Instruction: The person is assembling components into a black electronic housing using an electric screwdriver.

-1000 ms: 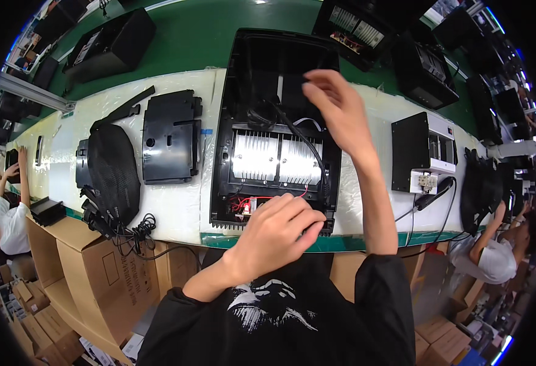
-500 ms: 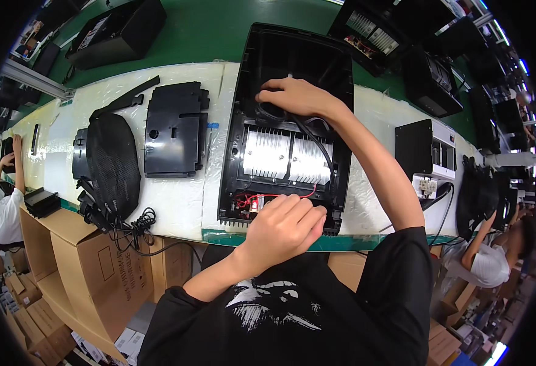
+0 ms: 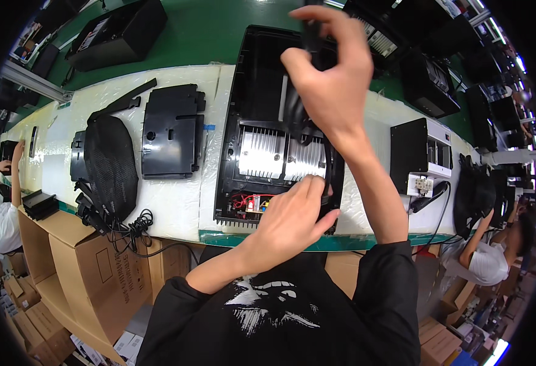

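A long black plastic housing [image 3: 259,67] lies lengthwise before me, its inside facing up. Silvery finned heat sinks [image 3: 262,152] fill its middle, with red wires and a small circuit board [image 3: 252,204] at the near end. Raised over the housing's far right side, my right hand [image 3: 338,79] is closed around a black cable [image 3: 295,110], blurred by motion, whose lower part hangs toward the heat sinks. My left hand [image 3: 292,213] rests over the near right corner, fingers curled together at the heat sink's edge and thumb apart. What is under its fingertips is hidden.
Left of the housing lie a flat black plastic panel [image 3: 170,131] and a black mesh bag [image 3: 110,165] with coiled cable. A black-and-white box-shaped device [image 3: 423,146] stands at right. Cardboard boxes [image 3: 106,268] are below the bench; co-workers are at both sides.
My right hand has risen from inside the housing, lifting the black cable up and away. My left hand has shifted slightly forward, its fingers reaching to the heat sink's edge.
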The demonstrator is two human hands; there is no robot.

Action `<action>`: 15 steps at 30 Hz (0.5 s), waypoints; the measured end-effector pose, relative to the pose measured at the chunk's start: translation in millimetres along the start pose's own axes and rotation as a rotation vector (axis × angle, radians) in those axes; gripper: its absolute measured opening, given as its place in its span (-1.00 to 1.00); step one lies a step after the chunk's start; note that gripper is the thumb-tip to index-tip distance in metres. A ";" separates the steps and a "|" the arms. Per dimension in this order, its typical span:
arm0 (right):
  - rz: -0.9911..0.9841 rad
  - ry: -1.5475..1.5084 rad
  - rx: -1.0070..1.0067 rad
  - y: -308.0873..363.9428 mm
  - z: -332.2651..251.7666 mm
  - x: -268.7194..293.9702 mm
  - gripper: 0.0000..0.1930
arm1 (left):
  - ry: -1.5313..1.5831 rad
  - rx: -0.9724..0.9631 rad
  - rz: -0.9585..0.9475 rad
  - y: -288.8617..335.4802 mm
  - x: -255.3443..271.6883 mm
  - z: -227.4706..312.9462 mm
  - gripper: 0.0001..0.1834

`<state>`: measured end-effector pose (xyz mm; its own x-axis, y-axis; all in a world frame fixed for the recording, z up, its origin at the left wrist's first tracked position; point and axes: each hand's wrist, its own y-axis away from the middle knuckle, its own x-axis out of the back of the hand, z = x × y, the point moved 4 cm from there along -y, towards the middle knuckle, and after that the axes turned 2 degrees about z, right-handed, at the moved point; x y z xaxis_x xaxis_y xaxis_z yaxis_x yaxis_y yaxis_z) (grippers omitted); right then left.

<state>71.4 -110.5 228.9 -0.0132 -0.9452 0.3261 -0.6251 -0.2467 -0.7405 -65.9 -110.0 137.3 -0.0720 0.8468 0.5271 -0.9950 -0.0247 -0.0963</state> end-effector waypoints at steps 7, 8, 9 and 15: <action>0.447 0.348 0.231 25.8 10.9 108.3 -0.63 | -0.001 -0.154 0.101 6.6 2.3 -1.5 -0.80; 0.512 0.304 0.143 40.4 13.8 127.7 -0.63 | 0.001 -0.144 0.096 7.7 0.4 -4.1 -0.80; 0.578 0.265 0.057 57.7 14.4 149.6 -0.63 | 0.023 -0.158 0.148 8.2 0.7 -6.0 -0.79; 0.137 1.054 -0.569 198.2 -10.7 241.1 -0.71 | 0.035 -0.198 0.117 11.7 -7.3 -6.9 -0.67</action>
<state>-64.1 -385.0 167.1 -0.5715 -0.2519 0.7810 -0.8196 0.2226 -0.5279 -76.6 -112.7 126.5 -0.1801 0.8623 0.4733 -0.9470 -0.0218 -0.3206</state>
